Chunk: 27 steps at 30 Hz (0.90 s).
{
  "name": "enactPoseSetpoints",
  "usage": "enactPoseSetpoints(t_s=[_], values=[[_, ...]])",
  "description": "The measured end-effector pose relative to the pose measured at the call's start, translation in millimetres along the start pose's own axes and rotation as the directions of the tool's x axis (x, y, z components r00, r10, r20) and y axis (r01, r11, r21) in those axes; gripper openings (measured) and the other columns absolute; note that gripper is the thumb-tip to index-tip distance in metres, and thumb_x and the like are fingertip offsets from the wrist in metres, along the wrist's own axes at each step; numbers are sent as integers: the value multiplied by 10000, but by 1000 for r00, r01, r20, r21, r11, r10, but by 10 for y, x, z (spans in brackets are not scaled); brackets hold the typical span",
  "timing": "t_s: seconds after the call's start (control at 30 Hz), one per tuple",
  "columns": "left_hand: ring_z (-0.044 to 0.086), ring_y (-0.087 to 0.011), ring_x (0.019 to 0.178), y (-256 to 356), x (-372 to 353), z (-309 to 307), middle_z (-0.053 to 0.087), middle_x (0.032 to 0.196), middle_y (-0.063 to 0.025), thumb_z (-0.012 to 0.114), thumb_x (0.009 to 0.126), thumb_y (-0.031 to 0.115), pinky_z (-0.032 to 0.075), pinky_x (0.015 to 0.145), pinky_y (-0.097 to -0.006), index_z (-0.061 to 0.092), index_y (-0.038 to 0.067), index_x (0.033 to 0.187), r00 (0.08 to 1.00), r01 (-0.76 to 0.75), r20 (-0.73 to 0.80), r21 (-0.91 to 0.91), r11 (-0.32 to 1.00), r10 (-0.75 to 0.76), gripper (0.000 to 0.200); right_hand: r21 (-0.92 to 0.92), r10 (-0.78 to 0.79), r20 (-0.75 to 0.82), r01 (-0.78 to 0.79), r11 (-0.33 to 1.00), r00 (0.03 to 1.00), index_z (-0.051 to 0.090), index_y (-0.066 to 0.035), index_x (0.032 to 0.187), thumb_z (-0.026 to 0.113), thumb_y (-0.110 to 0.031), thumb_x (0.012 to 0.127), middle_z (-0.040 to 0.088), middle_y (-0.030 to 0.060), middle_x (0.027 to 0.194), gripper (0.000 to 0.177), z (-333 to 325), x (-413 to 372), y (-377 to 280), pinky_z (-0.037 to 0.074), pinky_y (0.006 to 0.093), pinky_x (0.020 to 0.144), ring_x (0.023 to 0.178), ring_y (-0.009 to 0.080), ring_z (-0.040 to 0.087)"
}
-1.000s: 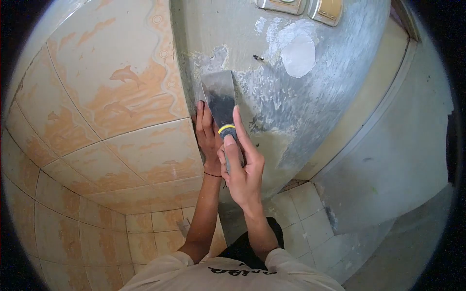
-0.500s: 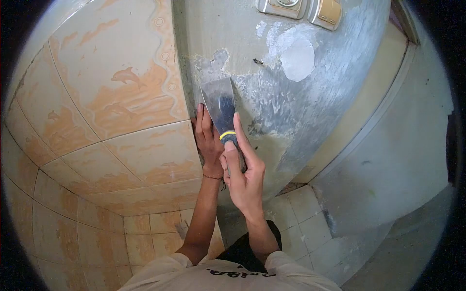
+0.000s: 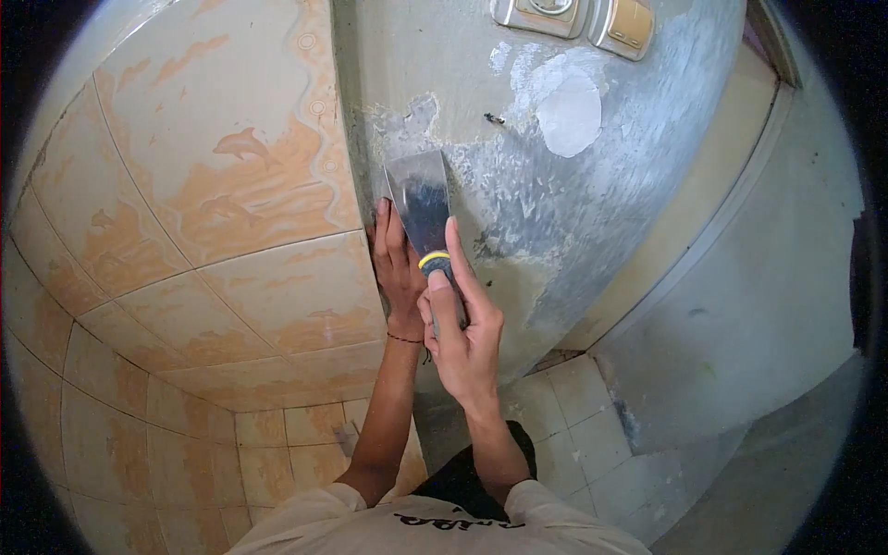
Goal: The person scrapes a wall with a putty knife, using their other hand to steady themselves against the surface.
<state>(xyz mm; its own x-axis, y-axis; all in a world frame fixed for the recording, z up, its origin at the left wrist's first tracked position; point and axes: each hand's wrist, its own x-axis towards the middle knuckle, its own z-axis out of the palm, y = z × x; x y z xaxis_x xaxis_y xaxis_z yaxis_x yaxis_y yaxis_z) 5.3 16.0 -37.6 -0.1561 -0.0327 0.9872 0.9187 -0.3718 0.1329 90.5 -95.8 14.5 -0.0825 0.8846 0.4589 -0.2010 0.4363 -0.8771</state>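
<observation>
My right hand [image 3: 460,324] grips the dark handle of a putty knife [image 3: 421,199], its index finger stretched along the handle towards the blade. The wide metal blade has a yellow ring at its base and points up the wall, its edge at the peeling paint. Beneath and left of the knife, my left hand [image 3: 398,273] lies with fingers extended against the wall beside the tile edge. Part of that hand is hidden behind the knife and my right hand. Around the blade, the painted wall [image 3: 546,199] shows scraped, patchy grey and whitish areas.
Cream and orange dolphin tiles [image 3: 250,176] cover the wall on the left. A socket [image 3: 541,14] and a switch [image 3: 624,26] sit at the top, above a round white patch [image 3: 569,116]. A small dark hole [image 3: 493,118] marks the wall. Floor tiles [image 3: 578,388] lie below right.
The putty knife's blade edge sits very slightly lower, and the light on the blade differs. Both hands keep almost the same place.
</observation>
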Motion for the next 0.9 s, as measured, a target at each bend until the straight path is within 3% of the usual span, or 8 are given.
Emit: enactPoseSetpoints(t_s=[0.27, 0.37, 0.43, 0.53, 0.77, 0.83, 0.87, 0.9], values=[[434, -395, 1375, 7, -40, -21, 475, 1436, -226, 554, 968, 39, 434, 1116, -507, 495, -203, 1232, 998, 28, 48, 43, 999, -31, 363, -29, -28, -21, 27, 999, 999, 362, -76, 1553, 502, -146, 1044, 604, 41, 1168, 532, 27, -20, 43, 431, 227, 640, 697, 71, 446], [429, -394, 1379, -46, -39, -2, 473, 1441, -221, 557, 971, 61, 425, 1125, -503, 497, -189, 1254, 1000, -4, 2, 17, 1000, 4, 382, -13, -18, -1, 18, 1000, 1000, 362, -77, 1553, 503, -140, 1043, 610, 49, 1194, 533, 16, 12, 43, 431, 225, 643, 697, 72, 443], [423, -393, 1383, -64, -83, 2, 474, 1441, -216, 564, 970, 75, 408, 1138, -505, 497, -173, 1271, 991, 126, 55, -61, 990, -123, 396, -6, -94, -31, 94, 996, 995, 372, -128, 1555, 490, -153, 1059, 471, -60, 710, 510, 45, 12, 75, 294, 180, 474, 584, 7, 351], [426, -391, 1383, -6, 11, -24, 466, 1451, -214, 561, 969, 65, 404, 1140, -506, 499, -159, 1269, 1000, -2, 10, -3, 1000, 2, 380, 22, -72, -15, 72, 997, 997, 371, -125, 1555, 489, -150, 1057, 474, -58, 711, 513, 36, 15, 77, 295, 180, 475, 583, 7, 351], [448, -393, 1367, -57, -37, 0, 507, 1419, -225, 564, 969, 62, 424, 1116, -497, 551, -150, 1181, 1000, -23, -9, 18, 1000, 24, 300, -9, -87, -32, 86, 996, 996, 377, -140, 1555, 491, -147, 1056, 465, -59, 710, 512, 51, 14, 32, 291, 177, 485, 587, 7, 350], [461, -398, 1356, -11, -26, -1, 525, 1394, -236, 564, 966, 57, 430, 1108, -493, 561, -153, 1159, 1000, 14, -2, 23, 1000, -14, 285, -69, 6, -19, -7, 998, 1000, 373, -36, 1537, 487, -136, 1049, 605, 166, 1351, 511, 34, 3, -78, 495, 269, 765, 827, 128, 591], [461, -398, 1356, 13, -12, -2, 525, 1394, -236, 564, 966, 57, 430, 1108, -493, 561, -153, 1159, 1000, 16, 0, 21, 1000, -16, 285, -70, 8, -21, -9, 997, 1000, 373, -36, 1537, 487, -136, 1049, 605, 166, 1351, 511, 7, 6, -66, 495, 269, 765, 827, 128, 591], [465, -399, 1353, 30, 9, -5, 522, 1397, -239, 566, 964, 56, 431, 1108, -490, 555, -155, 1175, 1000, 4, -4, 29, 1000, -4, 299, -138, -47, -7, 46, 989, 999, 373, -13, 1529, 479, -131, 1048, 548, 211, 1414, 506, -18, 14, -39, 475, 307, 890, 1029, 198, 592]])
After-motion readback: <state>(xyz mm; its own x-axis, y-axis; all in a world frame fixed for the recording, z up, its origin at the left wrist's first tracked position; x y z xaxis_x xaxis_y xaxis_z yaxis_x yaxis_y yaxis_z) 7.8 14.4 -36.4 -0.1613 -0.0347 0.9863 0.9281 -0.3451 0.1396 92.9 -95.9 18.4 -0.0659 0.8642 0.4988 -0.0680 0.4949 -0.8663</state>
